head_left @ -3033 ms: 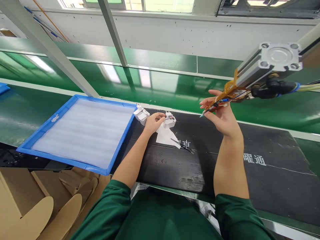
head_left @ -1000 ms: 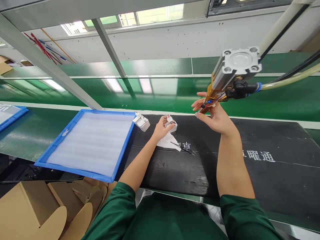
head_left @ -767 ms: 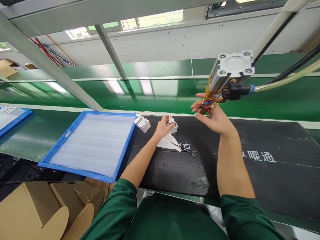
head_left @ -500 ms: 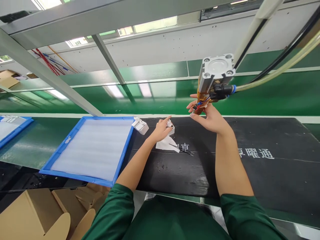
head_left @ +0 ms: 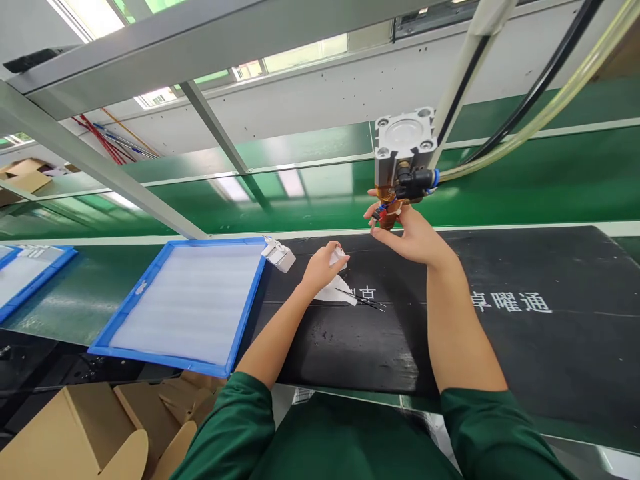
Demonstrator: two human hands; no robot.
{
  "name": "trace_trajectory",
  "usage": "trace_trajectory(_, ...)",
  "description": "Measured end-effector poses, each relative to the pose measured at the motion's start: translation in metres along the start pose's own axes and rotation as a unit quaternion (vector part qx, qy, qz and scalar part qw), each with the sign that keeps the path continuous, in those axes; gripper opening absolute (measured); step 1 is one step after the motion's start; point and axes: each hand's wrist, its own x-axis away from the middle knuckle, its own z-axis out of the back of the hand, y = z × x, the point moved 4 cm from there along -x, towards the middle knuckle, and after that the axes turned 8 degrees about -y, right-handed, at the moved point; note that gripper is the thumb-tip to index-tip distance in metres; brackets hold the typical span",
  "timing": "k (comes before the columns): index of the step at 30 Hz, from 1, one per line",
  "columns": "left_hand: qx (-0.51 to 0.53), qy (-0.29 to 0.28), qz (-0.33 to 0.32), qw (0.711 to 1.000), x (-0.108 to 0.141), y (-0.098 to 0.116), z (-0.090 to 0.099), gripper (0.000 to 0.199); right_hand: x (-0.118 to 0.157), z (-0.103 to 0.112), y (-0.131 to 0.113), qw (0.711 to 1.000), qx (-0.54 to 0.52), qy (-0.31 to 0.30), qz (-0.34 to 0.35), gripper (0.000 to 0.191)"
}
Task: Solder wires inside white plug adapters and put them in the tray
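Observation:
My left hand is closed on a small white box-shaped part at the far edge of the black mat. Just below that hand lie a white cloth or paper piece and dark tweezers. My right hand grips the lower end of a hanging pneumatic tool, its fingers wrapped round the orange-brown part. A second white part rests beside the corner of the blue-edged tray.
Another blue-edged tray sits at the far left. Cardboard boxes stand below left. A grey metal frame crosses overhead. Black and yellowish hoses run from the tool to the upper right.
The hanging tool and my right hand have shifted left. My left hand's fingers have closed round the small white part, where before they were spread over it. The view has shifted slightly.

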Motion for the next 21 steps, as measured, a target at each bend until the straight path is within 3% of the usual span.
trace_trajectory(6, -0.112, -0.039, 0.036, 0.992, -0.002, -0.001, -0.008, 0.047, -0.001, -0.002, -0.003, 1.0, 0.001, 0.0, 0.015, 0.034)
trace_trajectory(9, -0.133, -0.036, 0.01, 0.99, -0.005, 0.002, -0.006, 0.049, 0.0, -0.001, -0.001, 1.0, 0.003, -0.003, 0.013, 0.035)
trace_trajectory(12, -0.148, 0.028, -0.004, 0.989, -0.001, 0.001, 0.012, 0.041, 0.0, 0.001, 0.002, 1.0, 0.005, -0.008, 0.002, 0.036)
trace_trajectory(16, -0.191, 0.127, 0.04, 0.972, 0.026, -0.016, 0.042, 0.037, -0.001, 0.003, 0.005, 1.0, 0.013, -0.006, 0.004, 0.035)
trace_trajectory(21, -0.244, 0.175, 0.044, 0.953, 0.057, -0.039, 0.052, 0.038, -0.001, 0.003, 0.006, 1.0, 0.027, 0.003, 0.013, 0.041)
